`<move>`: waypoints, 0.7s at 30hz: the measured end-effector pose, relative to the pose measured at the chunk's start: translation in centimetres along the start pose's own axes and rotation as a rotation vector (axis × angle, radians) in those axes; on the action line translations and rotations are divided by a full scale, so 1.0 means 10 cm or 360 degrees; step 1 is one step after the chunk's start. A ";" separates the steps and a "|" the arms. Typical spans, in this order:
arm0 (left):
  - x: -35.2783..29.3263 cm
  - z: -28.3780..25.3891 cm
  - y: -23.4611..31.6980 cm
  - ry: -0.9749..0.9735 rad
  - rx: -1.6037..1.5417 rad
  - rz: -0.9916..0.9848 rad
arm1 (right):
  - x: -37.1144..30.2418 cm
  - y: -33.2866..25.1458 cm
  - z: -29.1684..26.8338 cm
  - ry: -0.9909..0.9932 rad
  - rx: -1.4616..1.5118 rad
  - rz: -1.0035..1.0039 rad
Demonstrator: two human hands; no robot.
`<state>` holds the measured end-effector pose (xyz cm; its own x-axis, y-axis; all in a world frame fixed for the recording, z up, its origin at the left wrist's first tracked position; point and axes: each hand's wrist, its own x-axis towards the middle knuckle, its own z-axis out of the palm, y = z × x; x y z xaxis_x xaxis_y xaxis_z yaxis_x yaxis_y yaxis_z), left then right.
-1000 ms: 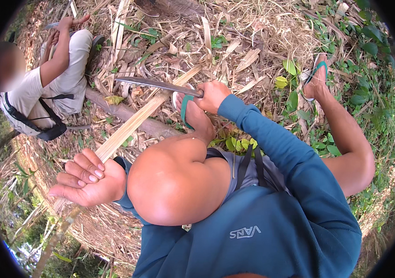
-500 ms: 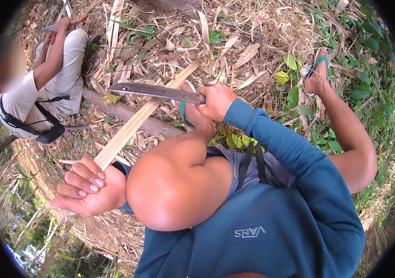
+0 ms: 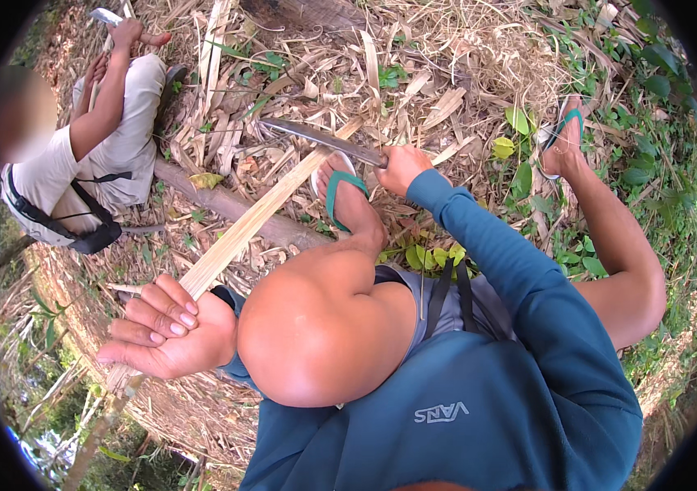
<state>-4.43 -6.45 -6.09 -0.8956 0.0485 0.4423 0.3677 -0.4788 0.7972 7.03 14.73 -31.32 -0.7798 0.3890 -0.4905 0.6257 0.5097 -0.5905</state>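
Observation:
My left hand (image 3: 170, 327) is closed around the near end of a long, pale split wooden strip (image 3: 254, 214). From that fist the strip slants away to the right, over a log and past my sandalled foot. A machete (image 3: 316, 137) with a dark, worn blade is gripped by its handle in my right hand (image 3: 406, 169). Its blade crosses the strip close to the far end, with the tip pointing left. Whether the edge touches the strip I cannot tell. Most of the handle is hidden inside my fist.
My bent knee (image 3: 299, 327) is beside my left wrist. A log (image 3: 230, 204) lies on ground littered with dry leaves and shavings. At the upper left sits another person (image 3: 50, 176), holding a blade (image 3: 106, 16). Green plants (image 3: 639, 168) grow on the right.
My right hand has moved the machete farther along the strip, away from my left hand, uncovering more of my sandalled foot. My left hand keeps its hold. The other person's blade has risen.

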 end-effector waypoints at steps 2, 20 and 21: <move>0.02 -0.02 0.02 0.0004 0.0011 -0.0020 | 0.13 0.00 -0.07 -0.0059 -0.0050 0.0124; 0.04 0.03 -0.10 0.0371 0.0068 0.0007 | -0.24 0.28 -0.18 -0.0082 -0.0185 -0.0022; 0.06 0.07 -0.07 0.0294 0.0149 0.0004 | -0.08 0.46 -0.09 -0.0036 -0.0232 0.0115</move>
<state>-5.08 -5.48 -6.10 -0.9221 -0.1186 0.3682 0.3841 -0.3947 0.8347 10.49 17.51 -33.06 -0.7311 0.4122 -0.5437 0.6693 0.5876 -0.4547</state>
